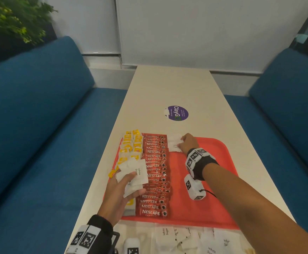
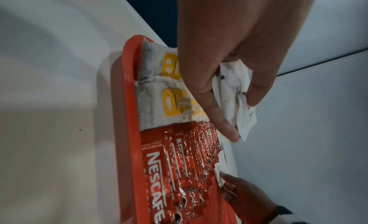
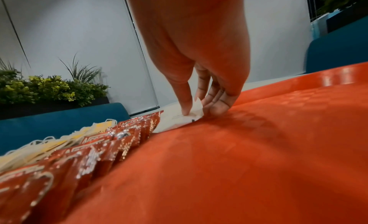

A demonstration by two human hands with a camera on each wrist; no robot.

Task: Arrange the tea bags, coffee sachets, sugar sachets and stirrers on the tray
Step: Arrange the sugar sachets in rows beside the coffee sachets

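A red tray (image 1: pixel 213 180) lies on the white table. Along its left side runs a column of yellow-tagged tea bags (image 1: pixel 131 143), and beside it a column of red Nescafe coffee sachets (image 1: pixel 155 173). My left hand (image 1: pixel 125 191) hovers over the tea bags and grips a fanned stack of white sugar sachets (image 1: pixel 136 173) (image 2: pixel 237 92). My right hand (image 1: pixel 188 142) reaches to the tray's far end and pinches a white sugar sachet (image 1: pixel 174 143) (image 3: pixel 191 115) against the tray, right of the coffee column. No stirrers are clearly visible.
More white sugar sachets (image 1: pixel 195 239) lie on the table in front of the tray's near edge. A purple round sticker (image 1: pixel 177 113) sits further up the table. Blue sofas (image 1: pixel 39 125) flank both sides. The tray's right half (image 3: pixel 259 148) is bare.
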